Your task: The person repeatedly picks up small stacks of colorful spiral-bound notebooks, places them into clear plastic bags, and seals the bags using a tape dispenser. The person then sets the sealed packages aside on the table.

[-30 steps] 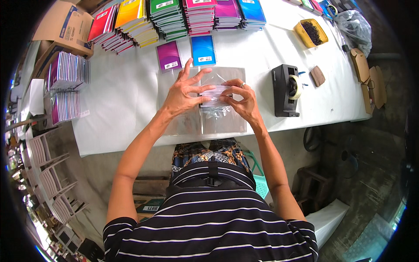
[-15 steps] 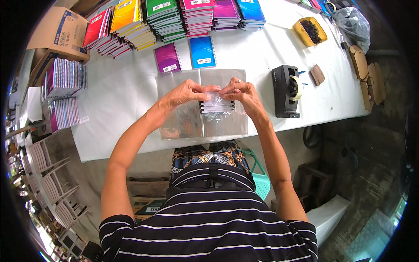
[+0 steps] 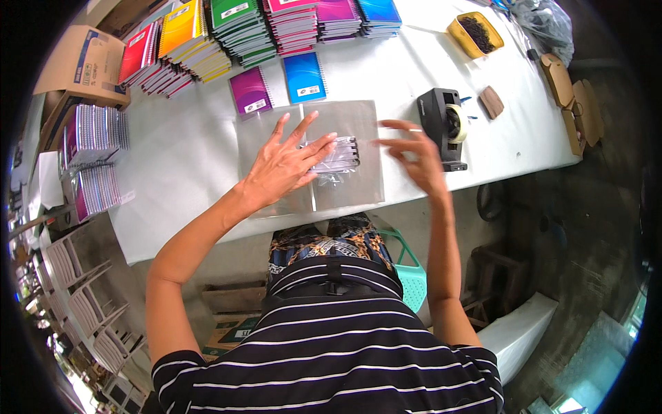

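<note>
My left hand [image 3: 283, 165] lies flat with its fingers spread over a small clear plastic packet [image 3: 338, 157]. Inside that packet are pale strips with dark edges; their exact kind is unclear. Under the packet, large clear plastic sheets or bags [image 3: 358, 190] rest near the table's front edge. Slightly blurred, my right hand [image 3: 417, 155] is raised to the right of the sheets, fingers apart and holding nothing. Close by it stands a black tape dispenser [image 3: 433, 121] with a roll of clear tape [image 3: 456, 124].
Spiral notebooks in several colours are stacked at the back [image 3: 241, 34]. A purple notebook [image 3: 249, 90] and a blue one [image 3: 303, 77] lie before them. More notebook piles [image 3: 96, 134] and a cardboard box [image 3: 96, 65] are left; a yellow tub [image 3: 476, 34] and brown block [image 3: 491, 102] right.
Both hands have parted from their pinch on the packet. The left is now spread flat over it; the right has moved rightward toward the tape dispenser. The view has shifted slightly.
</note>
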Tool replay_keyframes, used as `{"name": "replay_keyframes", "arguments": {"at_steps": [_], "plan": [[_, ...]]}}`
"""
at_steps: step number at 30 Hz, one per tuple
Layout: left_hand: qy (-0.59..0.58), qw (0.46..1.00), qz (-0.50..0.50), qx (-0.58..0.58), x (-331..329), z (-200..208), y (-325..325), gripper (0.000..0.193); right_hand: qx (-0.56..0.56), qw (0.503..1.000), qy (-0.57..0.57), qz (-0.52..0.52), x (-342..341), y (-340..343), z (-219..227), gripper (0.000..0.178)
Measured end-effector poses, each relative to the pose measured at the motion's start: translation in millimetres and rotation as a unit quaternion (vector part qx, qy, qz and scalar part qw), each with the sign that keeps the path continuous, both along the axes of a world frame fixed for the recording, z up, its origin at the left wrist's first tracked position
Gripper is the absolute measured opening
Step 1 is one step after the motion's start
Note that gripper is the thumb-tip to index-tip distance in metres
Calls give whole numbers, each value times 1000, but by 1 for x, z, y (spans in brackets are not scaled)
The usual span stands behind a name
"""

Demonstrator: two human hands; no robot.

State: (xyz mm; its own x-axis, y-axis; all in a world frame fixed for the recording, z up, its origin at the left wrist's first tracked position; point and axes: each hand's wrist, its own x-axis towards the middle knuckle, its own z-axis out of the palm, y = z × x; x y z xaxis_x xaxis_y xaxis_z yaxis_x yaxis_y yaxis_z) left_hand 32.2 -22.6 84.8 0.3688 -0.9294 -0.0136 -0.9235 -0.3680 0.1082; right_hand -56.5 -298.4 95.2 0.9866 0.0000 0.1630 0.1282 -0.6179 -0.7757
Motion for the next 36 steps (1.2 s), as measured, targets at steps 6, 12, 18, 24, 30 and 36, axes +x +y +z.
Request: {"name": "replay_keyframes", "arguments": {"at_steps": [6,12,18,24,30,36], "plan": [[-19,1000,-8,-16,-5,3,-10,70,65,898,249,-357,-83,-178,-51,37],[-32,999,1,0,-7,7,-11,67,272,861,302,-306,-86,-189,-54,39],[-21,1000,6,-13,-9,2,-8,72,550,799,62,-234,-118,-167,-91,16],[-30,999,4,-21,-10,2,-7,73,229,888,132,-377,-143,-152,-104,16],[-17,999,9,-28,-11,0,-5,71,-22,860,232,-455,-123,-99,-56,27],[-17,998,9,-56,-11,-7,-4,68,496,788,279,-234,-34,79,15,21]]}}
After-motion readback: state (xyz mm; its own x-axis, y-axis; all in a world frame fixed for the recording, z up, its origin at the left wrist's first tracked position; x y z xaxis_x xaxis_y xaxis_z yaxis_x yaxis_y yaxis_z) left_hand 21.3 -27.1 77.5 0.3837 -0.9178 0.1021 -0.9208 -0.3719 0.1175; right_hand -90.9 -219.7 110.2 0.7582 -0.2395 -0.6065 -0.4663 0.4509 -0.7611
